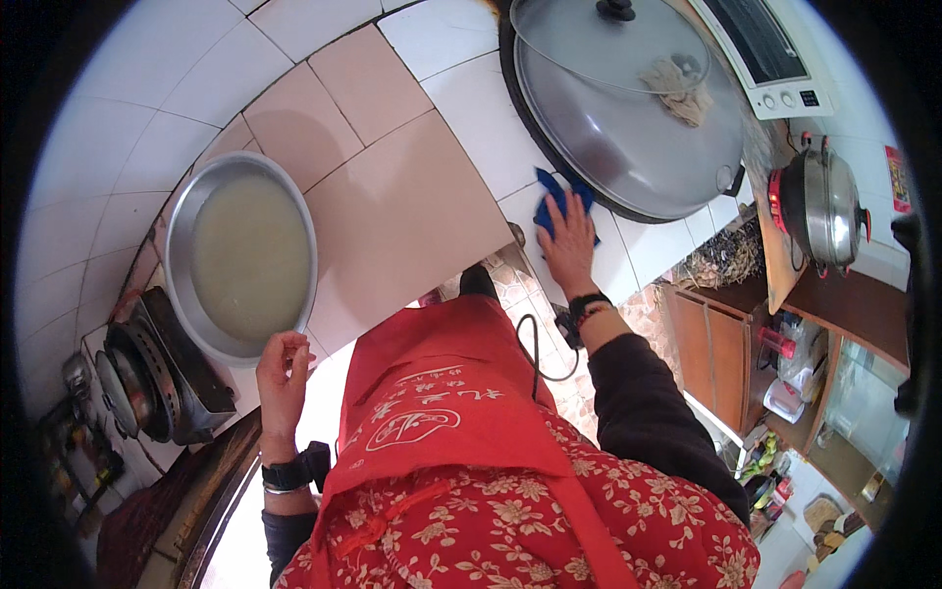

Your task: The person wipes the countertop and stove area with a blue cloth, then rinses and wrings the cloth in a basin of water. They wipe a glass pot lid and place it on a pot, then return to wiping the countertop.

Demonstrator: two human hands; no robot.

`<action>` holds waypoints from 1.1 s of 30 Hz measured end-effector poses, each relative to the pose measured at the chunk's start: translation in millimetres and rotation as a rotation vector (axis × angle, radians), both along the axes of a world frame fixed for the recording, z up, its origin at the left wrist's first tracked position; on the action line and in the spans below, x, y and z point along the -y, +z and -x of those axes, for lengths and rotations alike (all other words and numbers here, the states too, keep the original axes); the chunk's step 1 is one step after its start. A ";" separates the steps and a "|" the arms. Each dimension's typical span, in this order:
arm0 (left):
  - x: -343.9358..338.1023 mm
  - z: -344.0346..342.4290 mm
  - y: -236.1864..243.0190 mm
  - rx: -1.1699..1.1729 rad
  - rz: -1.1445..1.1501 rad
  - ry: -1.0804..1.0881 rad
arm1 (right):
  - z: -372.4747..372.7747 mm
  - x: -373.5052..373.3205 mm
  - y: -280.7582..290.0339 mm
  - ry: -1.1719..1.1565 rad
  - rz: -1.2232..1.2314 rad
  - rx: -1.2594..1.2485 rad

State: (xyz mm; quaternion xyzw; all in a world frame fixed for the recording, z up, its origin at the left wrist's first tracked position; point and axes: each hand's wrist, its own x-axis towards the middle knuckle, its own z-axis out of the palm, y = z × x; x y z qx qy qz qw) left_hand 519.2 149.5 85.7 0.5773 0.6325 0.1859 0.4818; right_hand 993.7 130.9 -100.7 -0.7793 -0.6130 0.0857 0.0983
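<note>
My right hand presses a crumpled dark blue cloth against the white tiled counter, beside the rim of a large wok. A big domed metal lid covers the wok, and a glass lid lies over its far part. My left hand is curled at the near edge of a wide metal basin; nothing shows in its fingers, and whether it touches the rim I cannot tell. Cloudy, pale liquid fills much of the basin.
A beige cloth lies on the wok lid. At right stand a white oven, a lidded pot and a wooden cabinet. A stove with stacked pans is at left. A black cable hangs below the counter.
</note>
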 end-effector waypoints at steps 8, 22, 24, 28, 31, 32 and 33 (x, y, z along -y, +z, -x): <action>5.1 10.9 -11.0 0.061 -0.019 -0.044 | -88.4 142.7 -17.9 -0.659 0.062 0.014; 6.0 12.8 -19.6 0.008 -0.059 0.084 | 11.5 -53.4 68.3 -0.050 -0.279 -0.294; 6.7 7.9 -21.9 0.039 -0.040 0.136 | 36.8 -90.0 54.3 0.055 -0.173 -0.139; 3.3 -0.2 -25.4 -0.010 -0.007 0.172 | 70.3 -137.5 18.3 0.152 0.021 -0.024; -2.2 -9.9 -27.2 0.001 0.038 0.210 | 66.8 -196.6 -1.2 0.116 -0.055 0.080; -4.8 -13.5 -27.6 -0.022 0.041 0.198 | 62.7 -218.0 -5.3 0.117 -0.072 0.063; -7.6 -18.1 -28.6 -0.026 0.048 0.196 | 58.5 -240.2 -8.4 0.122 -0.103 0.051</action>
